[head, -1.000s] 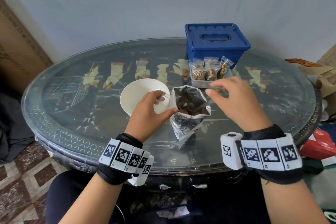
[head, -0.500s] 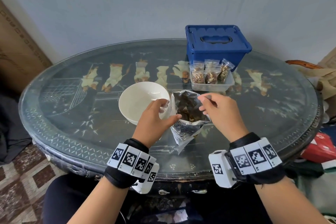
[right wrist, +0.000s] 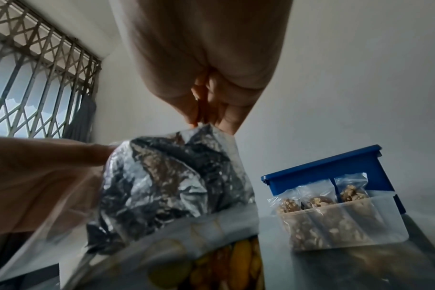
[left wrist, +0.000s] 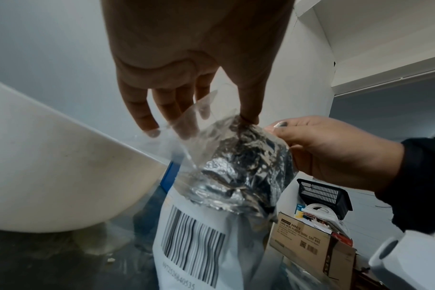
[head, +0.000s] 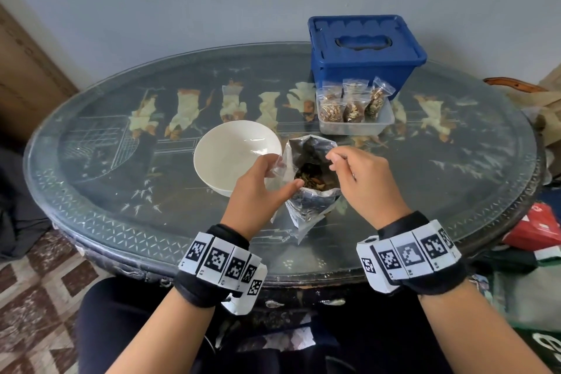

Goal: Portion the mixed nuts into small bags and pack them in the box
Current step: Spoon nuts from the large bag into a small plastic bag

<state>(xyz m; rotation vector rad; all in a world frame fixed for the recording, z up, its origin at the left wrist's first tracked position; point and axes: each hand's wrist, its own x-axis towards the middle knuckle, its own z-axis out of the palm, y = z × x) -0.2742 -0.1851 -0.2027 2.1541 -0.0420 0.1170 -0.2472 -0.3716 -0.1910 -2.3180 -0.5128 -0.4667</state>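
Note:
A foil bag of mixed nuts (head: 312, 200) stands open at the table's front centre, with nuts visible inside. My left hand (head: 282, 174) holds a small clear bag (head: 274, 168) against the foil bag's left rim, thumb on one side and fingers on the other; the left wrist view shows that clear bag (left wrist: 204, 125) empty. My right hand (head: 334, 159) has its fingers bunched at the foil bag's right rim (right wrist: 206, 129) and appears to pinch it. A clear tub (head: 355, 129) behind holds three filled small bags (head: 352, 106).
A blue lidded box (head: 364, 48) stands shut behind the tub. An empty white bowl (head: 233, 152) sits just left of the foil bag. The oval glass table (head: 121, 215) ends close to my body. Cartons and clutter lie beyond its right side.
My right hand drew back from the clear tub to the foil bag's mouth and curled its fingers at the rim. My left hand kept the small clear bag beside the foil bag.

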